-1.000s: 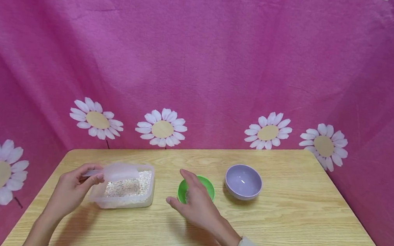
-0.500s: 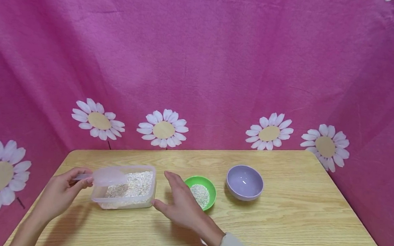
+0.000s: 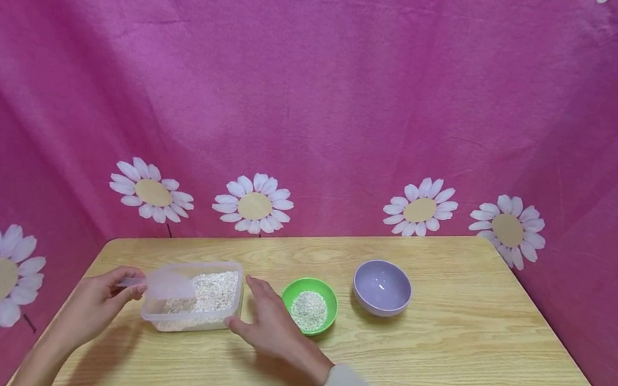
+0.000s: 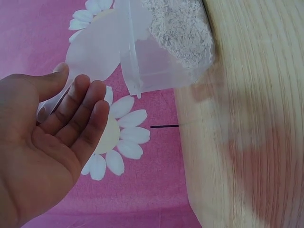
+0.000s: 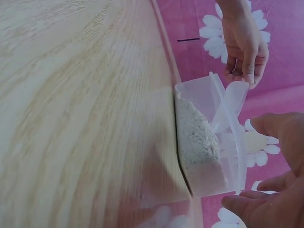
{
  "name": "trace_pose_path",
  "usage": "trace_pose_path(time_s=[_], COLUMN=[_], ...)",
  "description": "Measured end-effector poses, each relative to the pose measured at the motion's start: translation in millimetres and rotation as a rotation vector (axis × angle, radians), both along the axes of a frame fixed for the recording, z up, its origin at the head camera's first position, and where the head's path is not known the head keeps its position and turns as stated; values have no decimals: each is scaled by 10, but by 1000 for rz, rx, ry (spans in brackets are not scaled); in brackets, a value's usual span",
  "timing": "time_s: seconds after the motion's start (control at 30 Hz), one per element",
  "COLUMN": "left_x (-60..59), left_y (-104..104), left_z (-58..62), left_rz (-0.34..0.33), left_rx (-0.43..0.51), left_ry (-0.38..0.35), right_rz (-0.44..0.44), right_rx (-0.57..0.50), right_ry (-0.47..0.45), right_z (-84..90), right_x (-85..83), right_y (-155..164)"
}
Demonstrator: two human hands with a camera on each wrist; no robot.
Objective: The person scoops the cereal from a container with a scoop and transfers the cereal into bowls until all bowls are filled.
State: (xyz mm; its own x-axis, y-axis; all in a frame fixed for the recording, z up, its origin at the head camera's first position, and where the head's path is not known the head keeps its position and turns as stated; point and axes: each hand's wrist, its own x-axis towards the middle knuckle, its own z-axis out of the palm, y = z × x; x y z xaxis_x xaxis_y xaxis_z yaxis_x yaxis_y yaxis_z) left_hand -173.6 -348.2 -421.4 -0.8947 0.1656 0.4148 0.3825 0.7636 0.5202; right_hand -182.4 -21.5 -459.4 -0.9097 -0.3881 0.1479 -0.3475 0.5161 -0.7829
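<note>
The right hand has been drawn left, off the small green plastic bowl of grain, and is spread, fingers relaxed, against the clear plastic tub of oat flakes. The translucent plastic scoop is pinched by the left hand over the tub's left end. Any load in the scoop cannot be made out.

Wooden table, pale grain running lengthwise. Purple bowl upright toward the far right of centre, well apart from the table's edges. Pink cloth backdrop behind and along both sides, printed with white daisies in a row just above the table's far edge.
</note>
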Motion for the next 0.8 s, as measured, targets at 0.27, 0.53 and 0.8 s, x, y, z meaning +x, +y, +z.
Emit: trace_pose_path(time_s=[0.27,0.53,0.8], left_x=[-5,-17,-69], left_y=[48,165,328], left_z=[-72,-119,-209], left_rz=[-26,-102,-173], left_rx=[-35,4,43], left_ry=[-13,-78,-60], right_rz=[30,2,-19], right_rx=[9,19,-18], right_ry=[1,-25,-27], right_z=[-83,-165,-210], right_x=[-24,-34,-36], right_y=[-127,-192,-210])
